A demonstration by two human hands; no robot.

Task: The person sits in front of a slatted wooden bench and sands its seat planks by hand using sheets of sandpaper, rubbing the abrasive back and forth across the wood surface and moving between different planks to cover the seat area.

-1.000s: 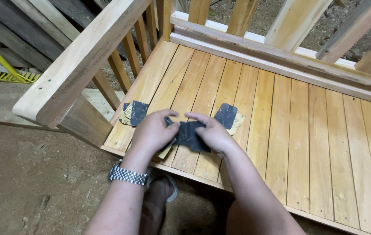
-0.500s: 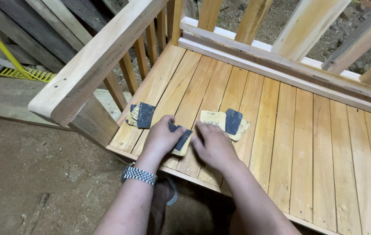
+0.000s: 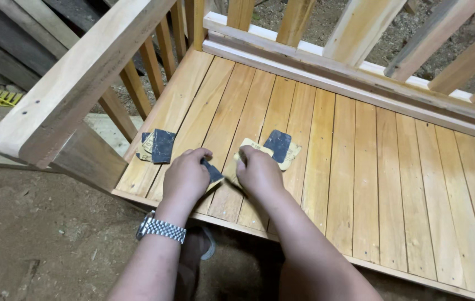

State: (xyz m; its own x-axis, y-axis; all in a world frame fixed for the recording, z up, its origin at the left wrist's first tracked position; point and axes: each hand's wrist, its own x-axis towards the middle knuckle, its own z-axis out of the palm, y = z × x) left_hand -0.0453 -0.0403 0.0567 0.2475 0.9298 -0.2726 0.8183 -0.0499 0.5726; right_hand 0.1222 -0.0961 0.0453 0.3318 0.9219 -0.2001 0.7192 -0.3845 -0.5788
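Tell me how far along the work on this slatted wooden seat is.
Done: the seat slats look smooth and evenly coloured, and two used sandpaper pieces lie aside, one near the seat's left edge, one by the right hand. In hand: the left hand and right hand hold a dark sandpaper piece against the front slats. Left: cannot tell how much remains unsanded.

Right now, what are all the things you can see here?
Slatted seat: one, golden wood, fills the middle and right.
Armrest: one, pale wood, upper left.
Back slats: several, pale wood, along the top.
Sandpaper pieces: three, dark grey; one at the seat's left edge, one beyond the right hand, one between both hands.
Ground: brown dirt, lower left.
Wristwatch: one, silver, left wrist.
Left hand, right hand: on the seat.
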